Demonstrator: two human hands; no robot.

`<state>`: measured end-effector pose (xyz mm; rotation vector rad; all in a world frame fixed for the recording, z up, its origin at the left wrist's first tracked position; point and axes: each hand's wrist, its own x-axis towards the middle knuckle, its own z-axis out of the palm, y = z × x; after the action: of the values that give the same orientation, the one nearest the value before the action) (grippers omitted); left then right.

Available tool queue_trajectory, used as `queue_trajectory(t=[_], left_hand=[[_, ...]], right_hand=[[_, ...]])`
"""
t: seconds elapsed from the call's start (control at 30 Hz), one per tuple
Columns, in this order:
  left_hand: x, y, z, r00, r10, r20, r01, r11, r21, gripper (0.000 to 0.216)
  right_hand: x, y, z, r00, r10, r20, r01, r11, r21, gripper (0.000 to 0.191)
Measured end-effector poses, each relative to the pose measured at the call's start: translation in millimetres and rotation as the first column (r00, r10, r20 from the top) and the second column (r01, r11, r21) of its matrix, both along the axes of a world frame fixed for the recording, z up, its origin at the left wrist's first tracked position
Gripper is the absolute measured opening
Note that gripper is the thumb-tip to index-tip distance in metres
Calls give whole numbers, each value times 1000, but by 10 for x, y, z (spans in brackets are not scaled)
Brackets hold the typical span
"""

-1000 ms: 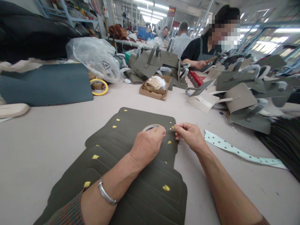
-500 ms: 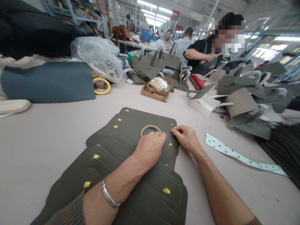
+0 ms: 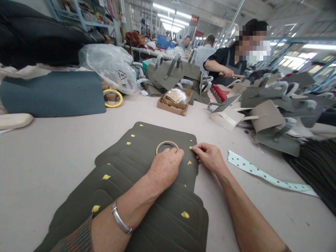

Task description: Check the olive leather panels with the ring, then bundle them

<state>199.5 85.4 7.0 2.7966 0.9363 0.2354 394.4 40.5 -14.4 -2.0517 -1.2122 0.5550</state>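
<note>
Has lowered the right hand (image 3: 208, 157) since a second ago, from a pinch held just above the top panel (image 3: 147, 134) to fingertips bunched together and nipping a yellow tab (image 3: 190, 147) down against that panel's far right corner, near the tape ring (image 3: 167, 141). Keeps the left hand (image 3: 165, 168) palm-down on the same panel, fingers loosely curled, tips touching the ring, steadying the stack on the table (image 3: 52, 147). Seems to have seated this tab like those on the panels beneath, with the dotted paper strip (image 3: 262, 174) lying apart to the right.
</note>
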Motion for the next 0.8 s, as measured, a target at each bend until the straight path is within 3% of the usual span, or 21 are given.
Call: queue_trajectory(t=[0.13, 0.37, 0.5, 0.63, 0.8], left_hand=[[-4, 16, -4, 1000, 3, 15, -3, 1000, -1, 17], [-35, 90, -16, 998, 22, 66, -22, 1000, -8, 16], [-38, 145, -43, 994, 4, 109, 1, 999, -42, 17], [-28, 181, -46, 995, -9, 97, 14, 999, -48, 18], [-34, 186, -11, 995, -34, 93, 37, 999, -40, 19]], right_hand=[[-62, 62, -16, 952, 36, 304, -37, 999, -2, 24], [-130, 72, -21, 826, 150, 544, -156, 987, -36, 24], [-128, 58, 4, 844, 195, 500, -193, 980, -57, 24], [-124, 98, 6, 939, 94, 330, -72, 994, -79, 22], [-165, 142, 16, 932, -3, 362, 37, 996, -87, 17]])
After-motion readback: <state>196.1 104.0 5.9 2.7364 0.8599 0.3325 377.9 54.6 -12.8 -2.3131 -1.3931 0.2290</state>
